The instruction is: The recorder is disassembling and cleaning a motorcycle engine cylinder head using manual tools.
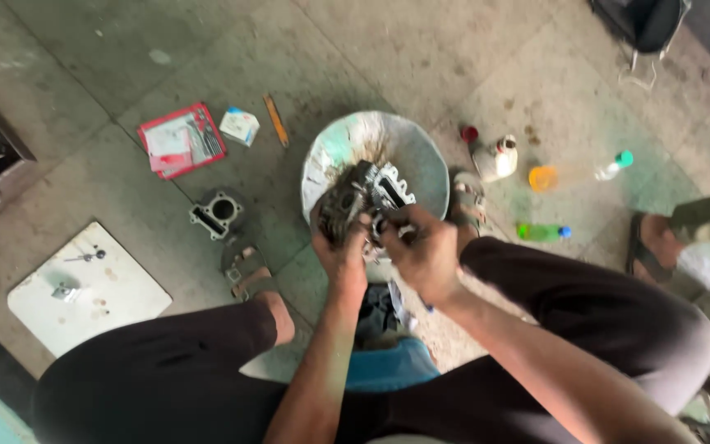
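Centre of frame: engine cylinder head (363,201), grimy grey metal, held over a round metal basin (421,152) whose inside looks smeared and dirty; contents otherwise hidden. Left hand (340,247) is clasped round the head's lower left side; right hand (422,251) closes on its lower right edge. Left of centre: cylinder block (219,212) on the concrete floor. Upper left: red packet (181,140), small white box (240,125). Right: white bottle (496,158), green bottle (542,233), orange-bottomed clear bottle (573,174). Lower left: white board (84,288) with small parts.
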